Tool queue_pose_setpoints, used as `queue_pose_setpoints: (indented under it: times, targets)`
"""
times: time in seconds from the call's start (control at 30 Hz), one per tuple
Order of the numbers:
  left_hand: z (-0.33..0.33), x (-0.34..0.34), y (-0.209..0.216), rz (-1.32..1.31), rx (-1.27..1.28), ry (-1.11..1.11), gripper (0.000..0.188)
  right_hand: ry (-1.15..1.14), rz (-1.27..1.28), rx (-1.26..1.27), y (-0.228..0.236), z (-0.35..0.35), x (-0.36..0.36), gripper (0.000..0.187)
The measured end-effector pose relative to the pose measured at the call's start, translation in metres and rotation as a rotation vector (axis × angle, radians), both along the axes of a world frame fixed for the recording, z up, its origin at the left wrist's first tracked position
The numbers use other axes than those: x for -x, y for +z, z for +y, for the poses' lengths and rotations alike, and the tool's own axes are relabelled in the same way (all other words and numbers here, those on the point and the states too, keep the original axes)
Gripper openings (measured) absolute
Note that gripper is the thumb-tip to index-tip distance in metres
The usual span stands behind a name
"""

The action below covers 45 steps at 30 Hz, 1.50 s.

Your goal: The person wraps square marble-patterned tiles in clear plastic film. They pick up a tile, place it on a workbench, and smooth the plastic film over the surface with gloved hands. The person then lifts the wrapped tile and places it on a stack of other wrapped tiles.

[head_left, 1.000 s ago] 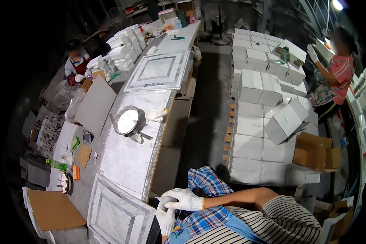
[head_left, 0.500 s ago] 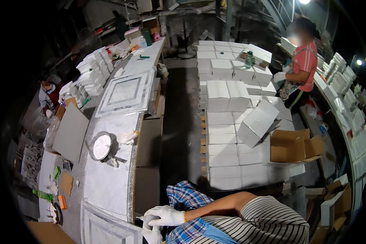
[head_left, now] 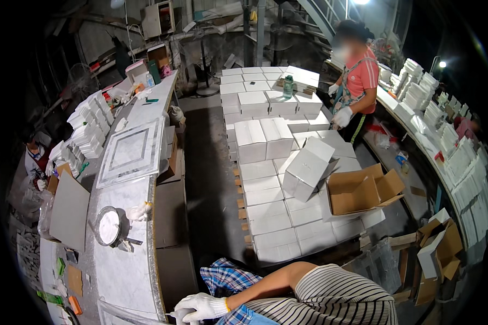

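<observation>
My right hand [head_left: 203, 306], in a white knit glove, is closed at the lower edge beside the long table. Its fingers curl over a small smooth grey piece [head_left: 180, 313] with a narrow tip; its kind is hard to make out. Of my left hand almost nothing shows; it sits low by the right one, its fingers hidden. Nearest to them on the table is a marble-patterned panel with grey bands [head_left: 111, 314], cut off by the lower edge. Farther along stand a round pan of white paste [head_left: 109, 226], a flat blade [head_left: 131, 240] and a crumpled white glove [head_left: 139, 211].
Another banded panel [head_left: 129, 146] and stacked white pieces [head_left: 85, 127] lie along the table [head_left: 152, 254]. White cartons [head_left: 265, 214] cover a pallet to the right, with an open brown box [head_left: 355, 192]. A person [head_left: 358, 76] stands beyond; another person [head_left: 35, 151] is far left.
My view has swung right and up, so the table and cartons sit farther left. My left hand has mostly dropped out of the picture. The person in pink has lowered a gloved hand.
</observation>
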<state>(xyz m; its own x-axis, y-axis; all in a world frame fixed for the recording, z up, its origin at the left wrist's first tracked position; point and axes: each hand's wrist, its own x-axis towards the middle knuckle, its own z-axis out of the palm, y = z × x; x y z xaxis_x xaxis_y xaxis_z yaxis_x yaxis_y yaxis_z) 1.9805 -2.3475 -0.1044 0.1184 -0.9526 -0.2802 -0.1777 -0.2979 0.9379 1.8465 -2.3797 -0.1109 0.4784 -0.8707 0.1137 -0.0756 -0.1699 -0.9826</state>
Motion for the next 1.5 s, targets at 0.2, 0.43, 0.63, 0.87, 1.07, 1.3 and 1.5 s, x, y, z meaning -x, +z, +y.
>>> queue_pose_setpoints:
  times: [0.2,0.43,0.63,0.87,1.07,1.3,1.5]
  targets:
    - [0.001,-0.004,0.0,-0.017,0.004,-0.007,0.024,0.012,0.018,-0.019,-0.005,0.001,-0.004,0.053]
    - [0.004,-0.008,0.0,-0.017,0.006,-0.007,0.024,0.036,0.038,-0.042,0.003,0.003,0.002,0.053]
    - [0.014,-0.022,0.002,0.007,0.044,-0.017,0.024,0.003,0.04,0.011,0.013,0.0,0.007,0.049]
    - [0.035,-0.04,0.039,-0.098,0.035,0.022,0.039,0.031,-0.027,-0.01,0.028,-0.014,-0.018,0.032]
    - [0.081,-0.072,0.056,-0.15,-0.154,0.05,0.04,0.168,-0.09,-0.104,0.053,-0.029,-0.035,0.025]
    - [0.15,-0.105,0.035,0.025,-0.318,0.323,0.039,0.296,0.059,-0.224,0.052,-0.024,-0.076,0.037]
    - [0.173,-0.117,0.016,0.392,-0.238,0.641,0.034,0.362,0.204,-0.102,0.057,-0.017,-0.116,0.038]
